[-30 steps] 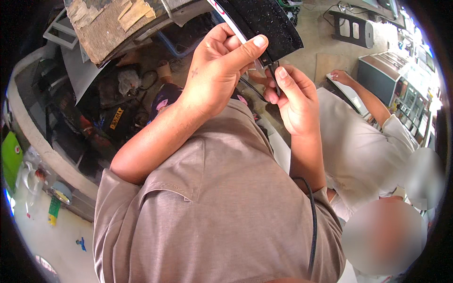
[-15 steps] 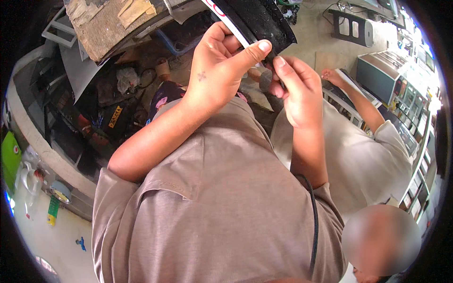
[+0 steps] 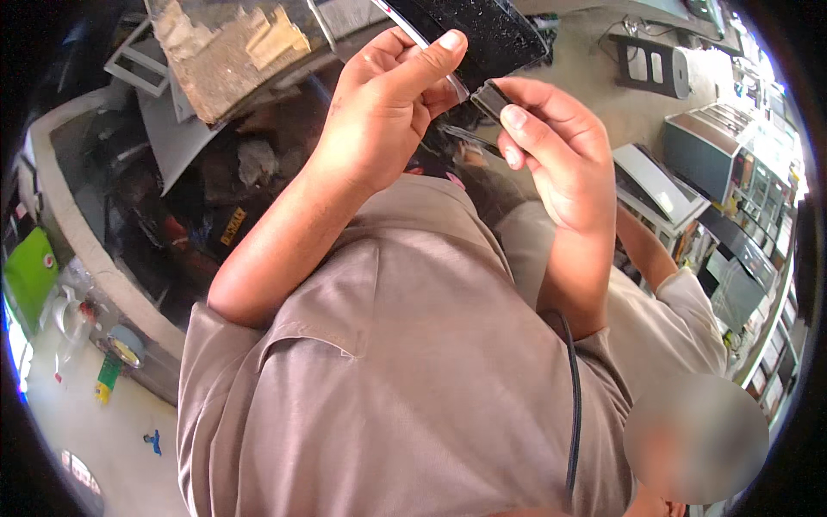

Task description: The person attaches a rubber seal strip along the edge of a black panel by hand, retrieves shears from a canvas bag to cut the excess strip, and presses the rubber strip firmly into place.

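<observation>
My left hand [image 3: 375, 108] is closed on the edge of a black flat panel [image 3: 495, 39] at the top of the view, its thumb over a pale strip along that edge. White specks dot the panel's dark face, and its far end runs out of the picture. Just to the right, my right hand [image 3: 560, 151] pinches a short dark strip [image 3: 489, 97] between thumb and fingers. The strip's tip is close to the panel's lower corner; whether they touch I cannot tell. A thin dark piece [image 3: 469, 136] shows blurred below that strip.
A worn wooden board [image 3: 228, 65] juts in at the upper left, above a dark cluttered area. At the right, a co-worker in a pale shirt [image 3: 659, 327] is close beside my arm, near a white frame [image 3: 659, 185]. A black slotted panel [image 3: 642, 67] lies beyond.
My right hand has drawn away from my left thumb, and the dark strip in it now shows clearly. My left hand has shifted slightly left. The co-worker's hand is no longer visible.
</observation>
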Demonstrator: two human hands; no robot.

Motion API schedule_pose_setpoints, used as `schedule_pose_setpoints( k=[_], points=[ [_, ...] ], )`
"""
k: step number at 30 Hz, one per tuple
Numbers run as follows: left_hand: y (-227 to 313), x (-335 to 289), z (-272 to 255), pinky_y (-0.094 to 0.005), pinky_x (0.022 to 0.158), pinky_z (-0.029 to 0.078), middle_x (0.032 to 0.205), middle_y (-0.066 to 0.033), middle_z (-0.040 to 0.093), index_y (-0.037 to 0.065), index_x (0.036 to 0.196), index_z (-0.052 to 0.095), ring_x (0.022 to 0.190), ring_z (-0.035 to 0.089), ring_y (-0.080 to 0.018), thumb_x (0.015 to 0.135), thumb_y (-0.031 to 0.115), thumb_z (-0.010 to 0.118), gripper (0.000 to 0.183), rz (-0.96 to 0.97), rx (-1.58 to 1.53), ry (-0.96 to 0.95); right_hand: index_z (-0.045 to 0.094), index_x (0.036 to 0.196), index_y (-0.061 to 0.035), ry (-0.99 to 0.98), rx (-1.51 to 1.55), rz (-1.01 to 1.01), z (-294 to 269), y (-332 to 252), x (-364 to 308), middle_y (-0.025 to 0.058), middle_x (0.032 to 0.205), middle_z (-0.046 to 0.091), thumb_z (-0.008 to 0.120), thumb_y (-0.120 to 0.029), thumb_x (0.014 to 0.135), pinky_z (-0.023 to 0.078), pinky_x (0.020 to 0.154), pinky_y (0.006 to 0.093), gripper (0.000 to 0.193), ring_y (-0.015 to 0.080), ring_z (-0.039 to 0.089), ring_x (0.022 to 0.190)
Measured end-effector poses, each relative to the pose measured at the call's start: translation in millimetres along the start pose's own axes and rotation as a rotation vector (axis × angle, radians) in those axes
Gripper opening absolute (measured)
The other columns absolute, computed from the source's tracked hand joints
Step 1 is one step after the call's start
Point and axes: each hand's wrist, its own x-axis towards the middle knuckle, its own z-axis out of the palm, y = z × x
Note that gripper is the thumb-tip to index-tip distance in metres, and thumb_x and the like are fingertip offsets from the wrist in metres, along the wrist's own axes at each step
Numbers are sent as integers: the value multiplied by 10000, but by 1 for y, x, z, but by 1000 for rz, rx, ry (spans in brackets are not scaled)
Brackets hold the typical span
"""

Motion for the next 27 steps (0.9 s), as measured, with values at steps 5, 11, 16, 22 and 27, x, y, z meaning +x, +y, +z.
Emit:
schedule_pose_setpoints(
  k=[5, 11, 16, 22, 27],
  points=[
    [65, -7, 44, -304, 919, 532, 1011, -86, 695, 39, 1091, 578, 957, 685, -182, 983, 219, 611, 212, -14, -70, -34, 629, 1102, 44, -49, 213, -280, 14, -44, -2, 36, 836, 643, 662, -14, 917, 440, 586, 212, 197, 80, 547, 657],
    [107, -4, 24, -466, 931, 571, 872, -71, 669, 59, 856, 590, 890, 695, -242, 988, 217, 593, 206, 131, 5, -209, 624, 1091, 51, -50, 165, -340, 41, -70, -6, 22, 779, 591, 653, -24, 925, 405, 555, 214, 184, 67, 497, 615],
    [111, -2, 0, -402, 903, 565, 1036, -69, 650, 28, 1126, 540, 935, 647, -154, 953, 168, 647, 247, 72, 239, -172, 572, 1167, 37, 75, 102, -370, 43, -56, -5, -7, 702, 502, 582, -104, 980, 368, 540, 241, 234, 58, 419, 569],
    [63, 4, -70, -243, 829, 491, 1146, -35, 651, 43, 1300, 513, 994, 617, -101, 960, 157, 640, 380, -97, 282, -214, 610, 1152, 36, 129, 122, -340, 35, -50, -4, -11, 722, 523, 599, -69, 965, 386, 554, 241, 215, 63, 435, 581],
    [23, 26, -107, -242, 755, 474, 1051, 26, 669, 84, 1241, 553, 871, 605, -65, 962, 160, 640, 302, -142, 346, -128, 639, 1120, 53, 34, 144, -239, 20, -43, 13, -3, 729, 543, 611, -19, 953, 407, 558, 238, 185, 64, 456, 598]
  ],
)
